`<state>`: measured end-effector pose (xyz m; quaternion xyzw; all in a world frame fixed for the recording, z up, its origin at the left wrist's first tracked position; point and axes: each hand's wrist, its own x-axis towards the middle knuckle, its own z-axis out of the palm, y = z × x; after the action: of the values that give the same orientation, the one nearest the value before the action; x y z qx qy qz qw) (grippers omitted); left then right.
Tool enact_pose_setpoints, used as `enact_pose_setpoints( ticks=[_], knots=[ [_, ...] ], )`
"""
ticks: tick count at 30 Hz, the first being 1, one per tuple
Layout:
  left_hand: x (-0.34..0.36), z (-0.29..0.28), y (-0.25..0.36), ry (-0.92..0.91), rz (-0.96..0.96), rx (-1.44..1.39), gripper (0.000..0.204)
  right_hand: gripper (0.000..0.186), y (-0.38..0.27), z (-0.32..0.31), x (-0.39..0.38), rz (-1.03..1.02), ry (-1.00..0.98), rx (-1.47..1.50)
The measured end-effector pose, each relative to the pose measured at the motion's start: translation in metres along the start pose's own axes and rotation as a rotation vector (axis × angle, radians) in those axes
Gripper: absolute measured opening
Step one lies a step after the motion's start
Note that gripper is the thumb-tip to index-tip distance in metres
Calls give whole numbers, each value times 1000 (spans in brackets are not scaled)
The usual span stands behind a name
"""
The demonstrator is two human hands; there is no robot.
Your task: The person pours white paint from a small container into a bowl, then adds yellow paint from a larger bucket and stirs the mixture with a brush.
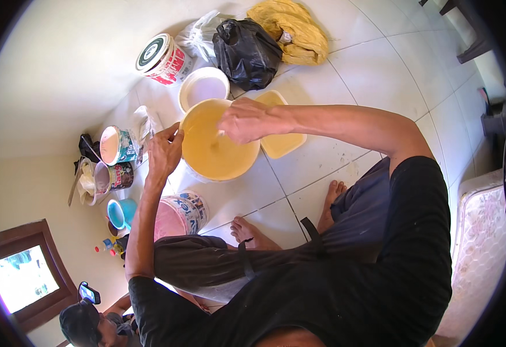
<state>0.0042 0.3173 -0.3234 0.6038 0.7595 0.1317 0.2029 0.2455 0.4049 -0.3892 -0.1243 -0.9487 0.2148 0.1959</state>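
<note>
Right hand [243, 120] curled tight over the round, yellow-lined plastic bucket [194, 120], anything inside that fist hidden! Left hand [165, 151] pinches the rim. Bucket's mid-floor on glossy white tiles [279, 199]; the right forearm [345, 122] cuts across a pale-yellow rectangular tub [284, 146], crumpled black plastic bag [247, 55] beyond.

Yellow bucket [198, 115] between 10 and 11 o'clock: smooth plastic, soft sheen. Black bag [247, 53] at 12: thin plastic, crinkled, glossy. Whitish bag [198, 37] at 11: filmy plastic, shiny. Mustard sack [299, 29] just past 12: crumpled, creased. Floor tiles [345, 34] at 1: smooth, semi-gloss. Wall [62, 69] at 10: smooth, matt. Window frame [52, 254] at 8: dark wood. Mattress [484, 228] at 3: quilted cloth. Shirt [316, 289] at 5: matt black cloth.
</note>
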Motion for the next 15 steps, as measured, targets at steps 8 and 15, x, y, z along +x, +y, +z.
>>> enact_pose_setpoints(
  ticks=[8, 15],
  knots=[
    [-3, -4, 11, 7, -17, -36, 40, 12, 1, -22, -9, 16, -231, -73],
    [-4, -1, 13, 7, -35, -83, 40, 14, -15, 0, -1, -11, -43, 60]
  ],
)
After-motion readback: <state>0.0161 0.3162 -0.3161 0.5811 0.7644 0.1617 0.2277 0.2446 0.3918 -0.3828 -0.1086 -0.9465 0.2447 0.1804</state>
